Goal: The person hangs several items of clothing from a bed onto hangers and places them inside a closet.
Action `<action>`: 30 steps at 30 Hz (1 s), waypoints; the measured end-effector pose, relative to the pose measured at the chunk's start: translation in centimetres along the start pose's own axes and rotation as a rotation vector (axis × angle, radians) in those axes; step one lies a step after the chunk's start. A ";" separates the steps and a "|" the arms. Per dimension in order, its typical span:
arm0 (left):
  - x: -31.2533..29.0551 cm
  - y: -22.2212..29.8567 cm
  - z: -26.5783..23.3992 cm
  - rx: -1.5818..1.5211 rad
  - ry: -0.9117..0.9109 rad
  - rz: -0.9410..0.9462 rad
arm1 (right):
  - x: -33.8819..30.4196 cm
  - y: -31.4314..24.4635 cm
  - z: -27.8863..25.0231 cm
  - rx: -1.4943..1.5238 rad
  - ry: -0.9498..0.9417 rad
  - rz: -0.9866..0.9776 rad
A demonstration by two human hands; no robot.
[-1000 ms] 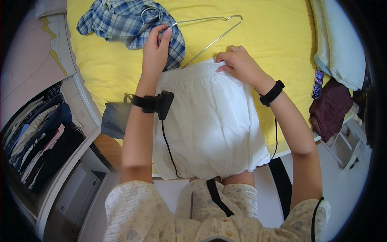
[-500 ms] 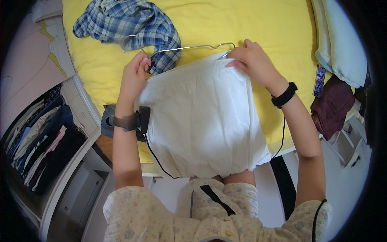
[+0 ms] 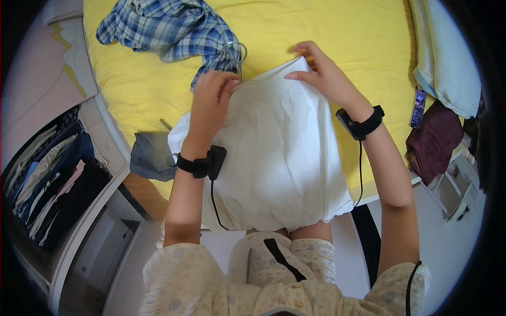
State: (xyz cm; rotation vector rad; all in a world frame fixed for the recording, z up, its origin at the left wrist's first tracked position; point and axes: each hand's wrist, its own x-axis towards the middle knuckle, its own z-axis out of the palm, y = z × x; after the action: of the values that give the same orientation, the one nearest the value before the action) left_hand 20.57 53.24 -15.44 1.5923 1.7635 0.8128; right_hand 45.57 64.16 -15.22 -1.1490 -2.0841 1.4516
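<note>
A white garment [image 3: 279,158] lies over the near edge of the yellow bed [image 3: 337,26] and hangs toward my legs. My left hand [image 3: 211,100] grips its top left edge, where the thin wire hanger [image 3: 240,58] pokes out by the hook. My right hand [image 3: 321,73] pinches the top right corner of the same garment. Most of the hanger is hidden under the cloth. Both wrists wear black bands with cables.
A blue plaid shirt [image 3: 168,26] is crumpled on the bed at top left. A grey cloth [image 3: 150,155] hangs off the bed edge. A dark red garment [image 3: 432,139], a phone [image 3: 419,108] and a pale pillow [image 3: 448,58] lie right. An open drawer of clothes [image 3: 47,179] stands left.
The wire hanger, lying bare on the bed a second ago, has gone into the top of the white garment. My left hand moved from the plaid shirt back to the garment's top edge.
</note>
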 end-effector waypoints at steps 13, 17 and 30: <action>-2.3 -2.8 -2.0 0.380 0.099 -0.099 | -1.7 3.3 0.7 0.338 -0.276 0.403; 0.5 -4.0 -1.2 0.376 0.251 -0.188 | -2.2 1.4 1.4 0.360 -0.340 0.430; -5.5 -3.1 -11.1 -0.096 0.668 -0.551 | -8.8 2.6 2.6 0.306 -0.035 0.448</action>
State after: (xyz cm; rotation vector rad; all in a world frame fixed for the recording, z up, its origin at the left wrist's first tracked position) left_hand 10.42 47.13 -10.82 0.7206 2.4140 1.1969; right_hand 50.20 56.09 -17.22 -1.5280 -1.6053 1.9188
